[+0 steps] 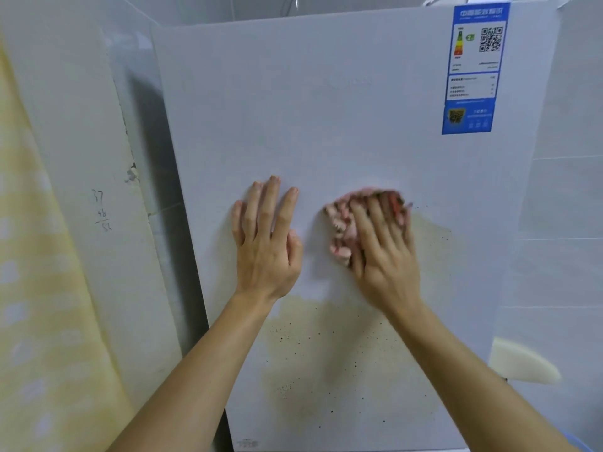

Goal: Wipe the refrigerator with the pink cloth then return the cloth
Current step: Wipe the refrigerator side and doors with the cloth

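Forearms first: left forearm and right forearm rise from the lower edge to the white refrigerator door.

Hands. My left hand lies flat on the door, fingers straight and slightly spread, holding nothing. My right hand presses the pink cloth against the door with fingers extended over it. Blur hides whether any fingertip hooks the fabric.

Key relation. The cloth is bunched under the right fingers and shows past them to the left and above the fingertips. Its long axis runs roughly up the door. The beige stain, flecked with dark specks, lies below both hands and reaches up to the right of the cloth. The right hand is the nearer one, so I judge the next strokes run downward and rightward from the fingers.

Writing. The blue energy label at the door's upper right carries a Chinese heading, a coloured efficiency scale and a QR code; its small print is unreadable. Pencilled figures on the wall panel at left look like 37, 46 and 53. A faint mark on the upper door cannot be read.
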### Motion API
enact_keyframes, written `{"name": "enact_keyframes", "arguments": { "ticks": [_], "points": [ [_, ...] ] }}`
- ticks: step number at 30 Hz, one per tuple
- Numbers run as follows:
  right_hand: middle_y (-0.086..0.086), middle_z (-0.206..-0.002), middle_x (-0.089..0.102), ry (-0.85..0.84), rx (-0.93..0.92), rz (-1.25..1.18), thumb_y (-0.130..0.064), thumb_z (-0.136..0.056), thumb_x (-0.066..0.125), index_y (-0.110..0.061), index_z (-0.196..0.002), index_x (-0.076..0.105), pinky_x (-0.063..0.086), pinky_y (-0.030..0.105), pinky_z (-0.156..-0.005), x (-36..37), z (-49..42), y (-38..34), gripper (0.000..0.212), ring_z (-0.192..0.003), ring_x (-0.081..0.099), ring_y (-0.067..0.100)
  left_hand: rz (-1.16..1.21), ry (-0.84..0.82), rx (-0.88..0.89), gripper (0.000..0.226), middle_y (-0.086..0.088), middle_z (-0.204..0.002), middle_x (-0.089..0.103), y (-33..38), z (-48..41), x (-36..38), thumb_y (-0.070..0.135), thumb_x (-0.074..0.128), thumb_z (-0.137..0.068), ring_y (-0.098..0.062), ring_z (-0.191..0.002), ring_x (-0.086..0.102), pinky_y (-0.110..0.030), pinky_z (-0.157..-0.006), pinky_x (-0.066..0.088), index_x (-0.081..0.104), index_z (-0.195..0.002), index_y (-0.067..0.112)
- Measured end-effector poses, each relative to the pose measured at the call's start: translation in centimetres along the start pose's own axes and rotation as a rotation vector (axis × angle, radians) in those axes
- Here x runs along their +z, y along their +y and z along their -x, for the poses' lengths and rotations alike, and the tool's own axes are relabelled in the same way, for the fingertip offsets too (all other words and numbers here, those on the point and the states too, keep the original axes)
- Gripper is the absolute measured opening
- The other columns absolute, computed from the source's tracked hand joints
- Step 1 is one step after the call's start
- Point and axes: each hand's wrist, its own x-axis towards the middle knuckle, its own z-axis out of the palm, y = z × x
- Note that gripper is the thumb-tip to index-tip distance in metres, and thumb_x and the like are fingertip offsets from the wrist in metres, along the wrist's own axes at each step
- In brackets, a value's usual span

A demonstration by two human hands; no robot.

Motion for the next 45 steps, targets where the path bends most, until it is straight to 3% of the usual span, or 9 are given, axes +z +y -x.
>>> {"name": "enact_keyframes", "arguments": {
  "ticks": [10,16,19,24,27,30,37,41,45],
  "points": [
    [0.026,-0.167,0.027,0.199,0.222,-0.26,-0.006,-0.106,0.045,-0.003,-0.15,0.037,0.011,0.048,-0.132,-0.9,-7.8,3.2,0.044,-0.159,0.019,0.041,-0.006,-0.049,-0.005,0.071,-0.015,-0.171,0.024,2.1,-0.6,0.4,0.029,0.052,-0.094,-0.032,-0.16,0.014,-0.058,-0.129,0.012,0.032,-0.161,0.02],
    [0.017,-0.162,0.041,0.082,-0.015,-0.2,-0.003,-0.099,0.059,-0.009,-0.131,0.049,0.024,0.05,-0.128,-0.6,0.3,3.0,0.034,-0.158,0.028,0.018,-0.018,-0.035,-0.01,0.071,-0.014,-0.171,0.024,3.2,-0.7,1.2,0.026,0.055,-0.093,-0.033,-0.16,0.015,-0.057,-0.129,0.01,0.033,-0.161,0.019],
    [0.012,-0.156,0.05,0.07,-0.135,-0.116,-0.001,-0.092,0.067,-0.01,-0.12,0.058,0.023,0.047,-0.129,-1.2,2.4,4.1,0.031,-0.136,0.053,0.023,-0.022,-0.033,-0.025,0.071,-0.014,-0.172,0.023,3.6,-0.8,1.4,0.024,0.053,-0.092,-0.033,-0.161,0.013,-0.056,-0.13,0.006,0.034,-0.161,0.018],
    [0.003,-0.135,0.064,0.176,-0.119,0.046,-0.009,-0.1,0.063,-0.017,-0.11,0.071,0.026,0.041,-0.114,-3.1,-0.4,6.1,0.016,-0.13,0.053,0.024,-0.033,-0.014,-0.039,0.069,-0.014,-0.17,0.025,4.0,-0.7,1.6,0.022,0.05,-0.091,-0.034,-0.16,0.014,-0.057,-0.129,0.008,0.039,-0.159,0.015],
    [0.006,-0.129,0.071,0.294,-0.012,0.095,-0.008,-0.107,0.054,-0.01,-0.119,0.075,0.031,0.044,-0.109,-3.9,-4.8,7.6,0.024,-0.131,0.057,0.026,-0.043,-0.005,-0.059,0.069,-0.015,-0.17,0.026,4.4,-0.9,1.7,0.021,0.049,-0.089,-0.035,-0.159,0.017,-0.058,-0.129,0.009,0.042,-0.157,0.014],
    [0.008,-0.144,0.064,0.339,0.087,0.073,-0.004,-0.109,0.049,-0.008,-0.132,0.07,0.023,0.044,-0.124,-3.6,-7.7,8.0,0.032,-0.144,0.051,0.029,-0.04,0.002,-0.078,0.069,-0.015,-0.169,0.026,4.7,-1.0,1.8,0.02,0.047,-0.088,-0.036,-0.159,0.017,-0.057,-0.129,0.008,0.041,-0.157,0.013],
    [0.019,-0.169,0.029,0.032,0.066,0.03,-0.029,-0.109,0.043,-0.012,-0.16,0.039,0.006,0.047,-0.132,-2.8,-1.6,5.8,0.054,-0.159,0.021,0.035,-0.053,0.022,-0.079,0.069,-0.016,-0.168,0.028,5.0,-0.9,2.1,0.018,0.047,-0.087,-0.037,-0.158,0.018,-0.058,-0.128,0.011,0.042,-0.156,0.012],
    [0.017,-0.165,0.035,-0.059,-0.014,-0.038,-0.031,-0.111,0.04,-0.014,-0.157,0.039,0.011,0.047,-0.132,-2.6,5.3,5.7,0.05,-0.16,0.022,0.031,-0.042,0.026,-0.098,0.068,-0.016,-0.169,0.027,5.3,-0.8,2.1,0.017,0.046,-0.088,-0.036,-0.159,0.017,-0.056,-0.129,0.01,0.043,-0.156,0.012],
    [0.011,-0.16,0.046,-0.092,-0.102,-0.148,-0.007,-0.103,0.046,-0.013,-0.149,0.048,0.024,0.049,-0.129,-3.0,7.8,7.4,0.047,-0.157,0.032,0.025,-0.039,0.034,-0.107,0.069,-0.015,-0.169,0.029,5.8,-0.7,2.3,0.015,0.046,-0.088,-0.034,-0.159,0.019,-0.058,-0.128,0.013,0.039,-0.157,0.009]
  ]
}}
